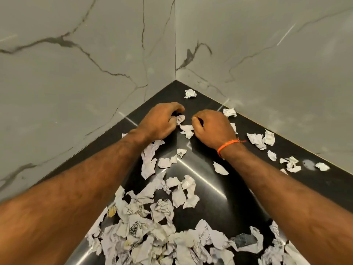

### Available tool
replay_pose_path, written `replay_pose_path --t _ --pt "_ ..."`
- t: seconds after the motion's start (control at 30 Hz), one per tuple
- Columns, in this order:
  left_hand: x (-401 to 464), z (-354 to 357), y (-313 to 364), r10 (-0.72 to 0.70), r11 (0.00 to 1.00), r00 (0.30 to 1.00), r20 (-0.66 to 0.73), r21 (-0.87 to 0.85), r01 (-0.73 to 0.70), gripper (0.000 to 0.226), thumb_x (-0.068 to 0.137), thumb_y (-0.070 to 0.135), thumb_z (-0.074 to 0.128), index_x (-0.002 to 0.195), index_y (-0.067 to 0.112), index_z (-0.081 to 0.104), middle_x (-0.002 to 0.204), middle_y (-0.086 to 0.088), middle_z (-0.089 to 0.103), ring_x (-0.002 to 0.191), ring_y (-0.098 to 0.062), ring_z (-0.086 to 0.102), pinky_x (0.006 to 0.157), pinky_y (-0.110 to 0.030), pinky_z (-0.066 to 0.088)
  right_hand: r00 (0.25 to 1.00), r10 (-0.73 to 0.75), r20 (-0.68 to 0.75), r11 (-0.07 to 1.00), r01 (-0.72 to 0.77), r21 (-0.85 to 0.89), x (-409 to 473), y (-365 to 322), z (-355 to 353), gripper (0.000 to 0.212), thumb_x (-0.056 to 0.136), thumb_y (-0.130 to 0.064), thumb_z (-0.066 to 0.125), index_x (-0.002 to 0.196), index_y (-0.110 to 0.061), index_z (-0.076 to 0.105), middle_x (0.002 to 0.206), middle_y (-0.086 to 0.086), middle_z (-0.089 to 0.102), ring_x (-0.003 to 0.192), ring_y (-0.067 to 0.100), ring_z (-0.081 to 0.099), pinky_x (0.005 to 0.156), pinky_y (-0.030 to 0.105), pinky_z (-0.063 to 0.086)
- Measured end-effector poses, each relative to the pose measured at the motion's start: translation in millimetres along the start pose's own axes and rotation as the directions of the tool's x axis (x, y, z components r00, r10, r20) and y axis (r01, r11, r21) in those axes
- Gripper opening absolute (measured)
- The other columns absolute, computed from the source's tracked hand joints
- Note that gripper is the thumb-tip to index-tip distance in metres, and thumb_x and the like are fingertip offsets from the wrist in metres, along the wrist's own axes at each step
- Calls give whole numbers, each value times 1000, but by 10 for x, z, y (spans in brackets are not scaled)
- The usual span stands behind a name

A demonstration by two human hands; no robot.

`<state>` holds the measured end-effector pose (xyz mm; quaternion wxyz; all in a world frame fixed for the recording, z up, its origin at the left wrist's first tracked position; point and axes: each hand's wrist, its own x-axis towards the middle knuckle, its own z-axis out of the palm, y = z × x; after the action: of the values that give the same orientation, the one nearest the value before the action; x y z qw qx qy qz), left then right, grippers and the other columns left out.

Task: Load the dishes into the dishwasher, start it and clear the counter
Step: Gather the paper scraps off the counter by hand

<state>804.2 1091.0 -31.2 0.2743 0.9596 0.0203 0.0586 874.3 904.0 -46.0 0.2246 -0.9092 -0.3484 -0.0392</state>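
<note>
Marble-veined wall tiles (76,73) meet in a corner above your black desk (219,197). At centre left of the frame your left hand (162,121) curls over a small paper scrap (180,119), fingers bent around it. Just right of it, your right hand (212,129), an orange thread (227,145) at its wrist, pinches another torn scrap (188,130). Crumpled paper pieces (152,226) lie heaped across the lower centre, and more loose bits (259,139) trail along the wall at right.

Both forearms are bare with no sleeves visible, and the right wrist carries a thin orange thread bracelet (228,145) with a small knotted tail.
</note>
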Motion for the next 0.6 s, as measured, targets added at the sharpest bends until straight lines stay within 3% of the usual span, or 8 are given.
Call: replay_pose_path --t 0.03,0.1,0.2,0.27,0.4,0.5,0.6 --pt "46 15 2 -5 1000 999 -51 25 6 46 87 8 47 131 14 61 129 -3 65 120 -19 59 104 -34 46 999 31 -38 999 -32 -9 -14 38 -30 26 90 -31 46 82 -19 68 87 1 69 82 24 62 74 39 51" --pt "211 52 26 -29 997 996 -83 68 35 44 95 12 49 139 13 54 147 -8 51 136 -23 47 114 -34 37 993 63 -96 996 -69 -59 19 129 -98 26 88 -30 47 89 -19 71 94 1 71 88 23 63 78 37 52" --pt "530 139 126 -83 993 994 68 91 76 59 103 23 48 158 12 29 168 -11 16 156 -25 14 126 -41 16 988 144 -59 967 -153 -206 64 327 -181 33 90 -29 49 113 -17 69 116 5 68 108 29 59 92 40 48" --pt "719 207 192 -58 990 987 147 136 38 62 105 24 45 160 12 22 169 -11 10 157 -27 6 127 -45 13 980 198 -9 948 -194 -254 10 416 -183 36 94 -33 49 121 -16 65 123 7 63 113 31 57 96 42 45" --pt "781 368 347 -18 989 985 172 151 -8 57 103 16 46 157 4 30 164 -15 28 154 -30 20 126 -37 13 993 118 -29 983 -121 -140 -260 393 -181 32 90 -30 50 110 -17 71 114 3 70 108 28 63 91 41 51" --pt "525 419 528 89 990 988 123 99 -102 51 98 11 49 149 9 46 148 -12 52 139 -29 45 119 -39 32 962 225 -153 974 -228 -3 -421 448 -332 31 92 -25 51 114 -19 72 117 1 72 109 25 64 94 38 50" --pt "211 458 768 204 969 971 126 113 -219 47 96 9 50 141 14 57 136 -7 64 125 -26 56 110 -40 42 963 255 -85 966 -257 -9 -623 497 -444 30 97 -16 50 119 -12 69 126 8 68 121 30 58 104 40 42"
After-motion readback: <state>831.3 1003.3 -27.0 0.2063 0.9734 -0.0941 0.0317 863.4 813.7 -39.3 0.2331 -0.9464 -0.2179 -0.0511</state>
